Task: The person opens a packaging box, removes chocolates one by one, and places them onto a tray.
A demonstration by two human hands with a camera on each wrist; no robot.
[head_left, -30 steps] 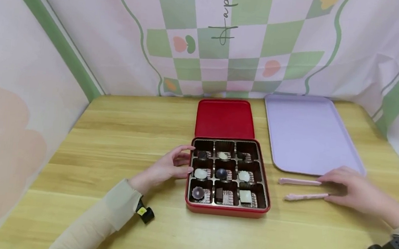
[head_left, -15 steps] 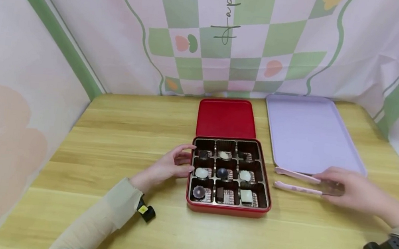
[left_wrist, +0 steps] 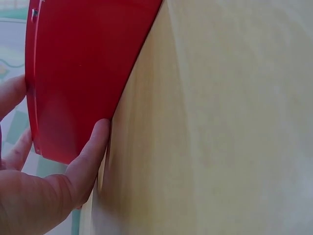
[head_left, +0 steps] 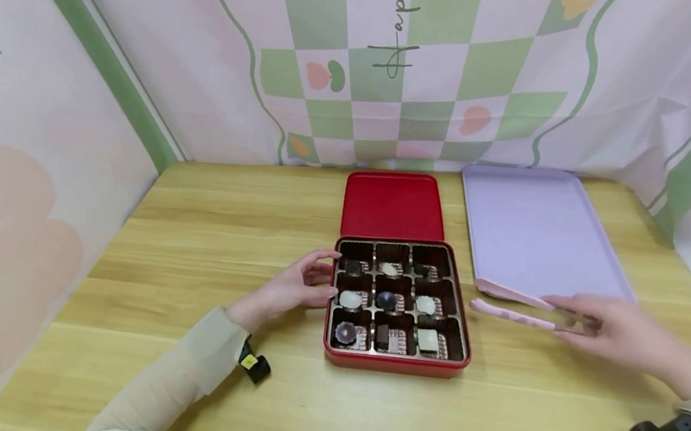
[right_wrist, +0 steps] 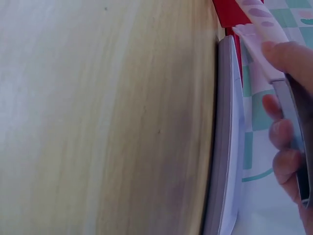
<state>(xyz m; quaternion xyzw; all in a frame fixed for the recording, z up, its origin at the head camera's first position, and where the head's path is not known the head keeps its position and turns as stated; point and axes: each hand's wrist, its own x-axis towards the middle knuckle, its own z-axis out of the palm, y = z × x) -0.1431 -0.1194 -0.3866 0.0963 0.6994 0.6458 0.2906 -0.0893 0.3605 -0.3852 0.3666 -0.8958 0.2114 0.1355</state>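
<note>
Head view, red tin point(head_left: 396, 365) of chocolates point(head_left: 386, 301) right of centre on the wooden surface point(head_left: 225, 232), left hand point(head_left: 288, 288) spread against its left side, right hand point(head_left: 628, 331) gripping parted pink tongs point(head_left: 513, 316), lilac tray point(head_left: 537, 241) at the far right corner.

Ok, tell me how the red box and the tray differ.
Colour: the box is red; the tray is pale purple.
Depth: the box has deep sides, while the tray is shallow with a low rim.
Inside: the box is split into compartments holding small sweets; the tray is one undivided surface.
Shared: both rest on the table and have rounded corners.
</note>
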